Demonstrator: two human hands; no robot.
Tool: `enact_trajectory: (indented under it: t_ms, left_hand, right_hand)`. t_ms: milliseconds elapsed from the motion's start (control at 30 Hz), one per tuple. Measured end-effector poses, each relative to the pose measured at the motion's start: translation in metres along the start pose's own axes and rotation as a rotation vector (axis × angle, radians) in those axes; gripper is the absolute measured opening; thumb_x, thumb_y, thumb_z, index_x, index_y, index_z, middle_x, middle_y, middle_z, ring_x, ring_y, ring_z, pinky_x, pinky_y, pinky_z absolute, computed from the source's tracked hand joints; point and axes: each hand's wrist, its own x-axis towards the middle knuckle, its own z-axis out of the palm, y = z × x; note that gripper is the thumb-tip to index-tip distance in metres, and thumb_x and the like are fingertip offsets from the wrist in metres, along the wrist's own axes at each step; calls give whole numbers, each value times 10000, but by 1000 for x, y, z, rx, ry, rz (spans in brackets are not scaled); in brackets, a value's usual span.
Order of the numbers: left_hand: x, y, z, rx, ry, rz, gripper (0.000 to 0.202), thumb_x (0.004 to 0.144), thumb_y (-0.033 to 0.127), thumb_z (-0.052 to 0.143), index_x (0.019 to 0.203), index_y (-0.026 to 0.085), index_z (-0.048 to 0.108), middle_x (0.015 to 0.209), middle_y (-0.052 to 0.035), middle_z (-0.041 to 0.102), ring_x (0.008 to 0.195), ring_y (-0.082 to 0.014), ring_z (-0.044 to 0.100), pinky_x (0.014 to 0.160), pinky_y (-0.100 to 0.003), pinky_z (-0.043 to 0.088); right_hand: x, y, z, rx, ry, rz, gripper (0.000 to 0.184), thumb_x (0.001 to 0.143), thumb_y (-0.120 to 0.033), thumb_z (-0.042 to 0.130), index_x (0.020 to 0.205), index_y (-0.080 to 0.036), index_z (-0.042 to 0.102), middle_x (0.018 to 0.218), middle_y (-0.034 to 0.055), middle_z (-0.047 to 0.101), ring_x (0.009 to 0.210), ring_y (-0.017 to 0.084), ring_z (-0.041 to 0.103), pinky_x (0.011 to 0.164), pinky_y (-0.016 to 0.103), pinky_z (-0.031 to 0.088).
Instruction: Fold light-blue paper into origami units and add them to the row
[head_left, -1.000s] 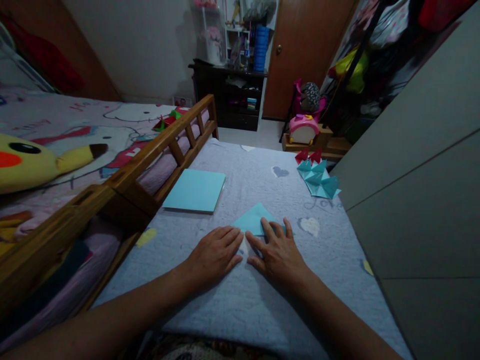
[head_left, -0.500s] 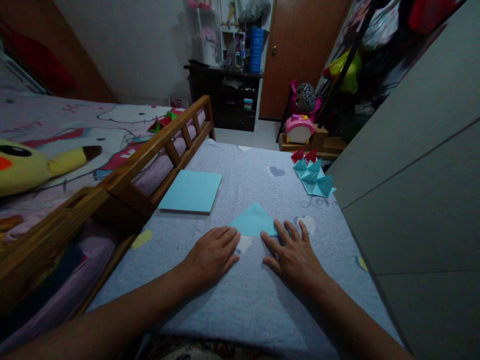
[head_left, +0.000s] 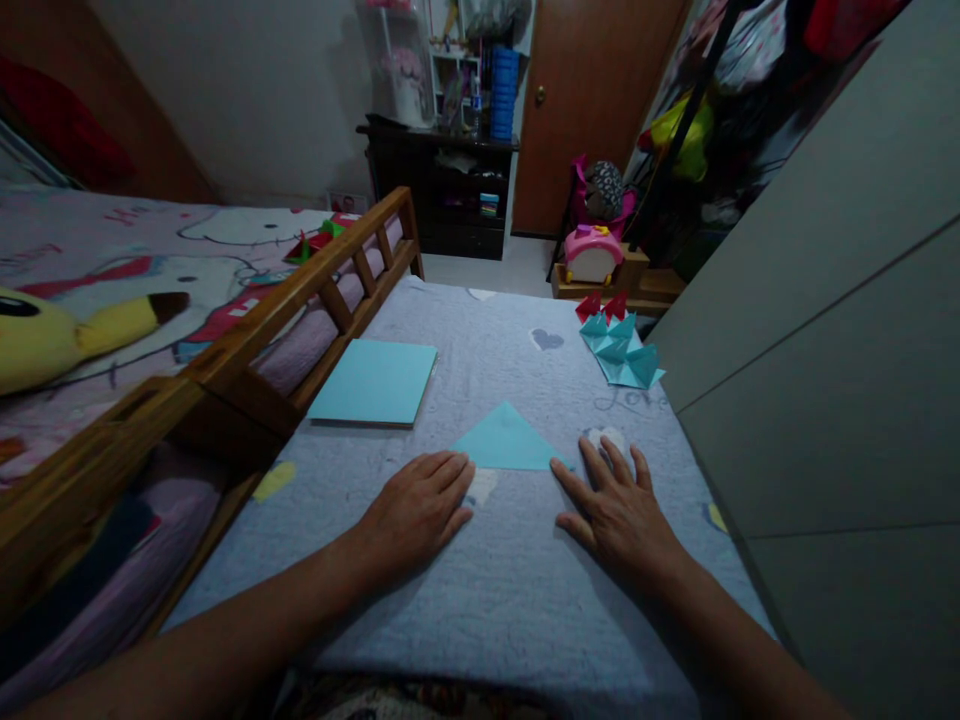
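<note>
A light-blue sheet of paper folded into a triangle [head_left: 508, 440] lies flat on the bedspread, its point facing away from me. Flat on the cloth, my left hand [head_left: 420, 500] rests its fingertips over the triangle's left corner, fingers close together and stretched out. My right hand [head_left: 615, 505] has its fingers spread, the index fingertip touching the folded edge near the right corner. Left of the triangle sits a square stack of light-blue paper [head_left: 375, 383]. Several folded blue paper pieces [head_left: 621, 350] stand at the far right, with red folded paper pieces [head_left: 601, 306] just behind them.
A wooden bed rail [head_left: 300, 310] runs along the left side, with a yellow plush toy [head_left: 90, 335] on the bed beyond. A pale cabinet panel [head_left: 825, 350] borders the right. Past the far edge are a dark cabinet [head_left: 442, 195] and a pink toy [head_left: 592, 252].
My right hand has slid rightward along the triangle's near edge toward its right corner, uncovering more of the paper. My left hand stays on the left corner. The view has shifted slightly.
</note>
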Motion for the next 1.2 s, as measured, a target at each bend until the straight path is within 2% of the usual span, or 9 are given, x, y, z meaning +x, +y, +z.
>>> enact_trajectory:
  t_ms: [333,433,533,700,800,900,1033,1100,1200]
  left_hand:
    - [-1,-1,1,-17,8,-3,378,954,261,528,1313,143,551,1305,-126,627,1213,-284,563,1049,-454,477]
    - [0,-2,-2,-48,9,3,360,944,259,538,1287,155,569,1279,-124,639,1188,-288,572,1028,-469,491]
    - [4,-6,-5,-121,48,-18,365,933,257,545,1288,174,562,1282,-128,631,1189,-285,571,1025,-484,489]
    - [17,-19,2,-131,150,-275,647,889,356,618,1450,160,363,1435,-181,499,1339,-344,453,1085,-555,418]
    - [26,-22,4,-157,91,-302,550,821,401,699,1287,177,512,1345,-157,542,1285,-350,473,1059,-546,440]
    - [33,-21,3,-221,62,-325,441,781,349,745,1152,177,580,1262,-129,569,1219,-322,500,1046,-514,450]
    - [35,-20,2,-319,76,-333,460,752,290,759,1156,173,575,1235,-117,582,1206,-305,511,1044,-492,452]
    - [36,-20,4,-357,118,-338,574,746,272,755,1261,170,524,1264,-125,579,1220,-309,510,1057,-507,441]
    - [36,-20,4,-411,169,-316,606,748,235,733,1308,187,505,1270,-122,585,1210,-305,528,1048,-510,450]
  right_hand:
    - [-19,24,3,-28,1,39,569,897,-466,635,1442,-363,511,1530,117,463,1408,448,363,1108,695,233]
    - [-16,28,-2,-3,-4,54,443,916,-411,604,1351,-330,603,1492,124,507,1370,416,420,1092,673,271]
    - [-3,23,-8,102,14,64,310,938,-339,557,1205,-244,683,1450,137,546,1326,355,472,1081,575,345]
    - [32,0,-13,254,3,97,507,892,-294,587,1375,-148,539,1271,163,645,1140,316,579,962,461,446]
    - [47,-10,-11,277,-26,126,550,857,-253,602,1389,-140,517,1178,154,666,1058,320,589,913,447,450]
    - [52,-13,-4,316,7,152,546,839,-199,597,1375,-124,522,1137,151,660,1019,313,576,887,439,446]
    - [51,-14,3,422,98,156,550,824,-126,573,1371,-144,516,1078,122,655,981,277,566,878,417,438]
    - [50,-14,4,465,122,148,488,821,-101,556,1306,-162,561,1028,101,650,955,259,563,873,403,430]
    - [51,-11,2,503,131,122,254,838,-94,523,1022,-198,665,940,73,641,914,238,555,842,376,417]
